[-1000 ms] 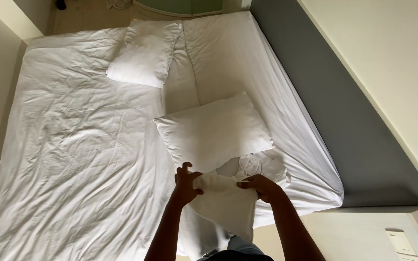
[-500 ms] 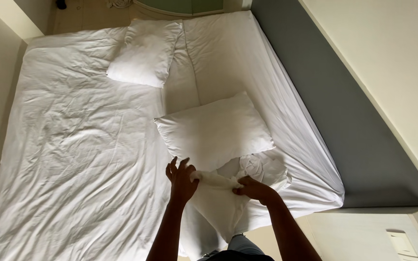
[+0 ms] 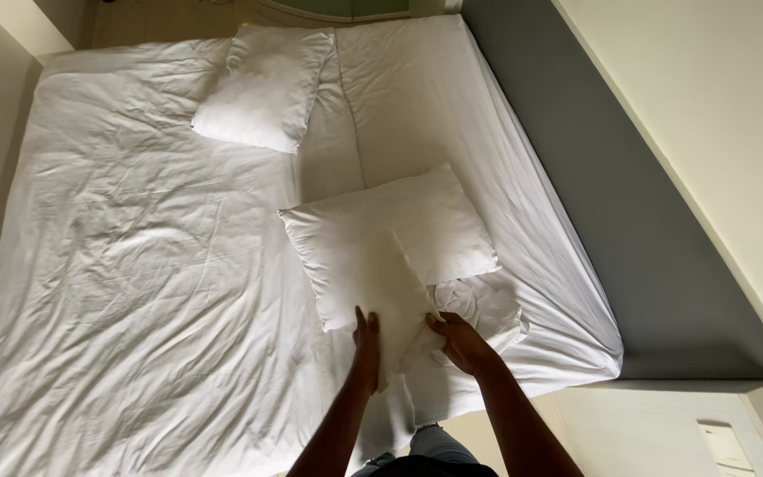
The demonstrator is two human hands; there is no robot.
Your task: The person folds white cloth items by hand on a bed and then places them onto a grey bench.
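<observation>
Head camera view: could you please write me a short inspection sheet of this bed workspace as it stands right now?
Surface: bed under a wrinkled white sheet; grey side panel along its right edge.
Job's things: near pillow, white, lying flat; bunched white cloth beside it at the bed's corner.
Clutter: far pillow, white, lying at the opposite end.
Hands: left hand flat against the near pillow's lower corner; right hand on the cloth at that corner; whether either grips cannot be told.
Cables: nothing seen.
Surroundings: cream wall at right; pale wall plate at lower right.
</observation>
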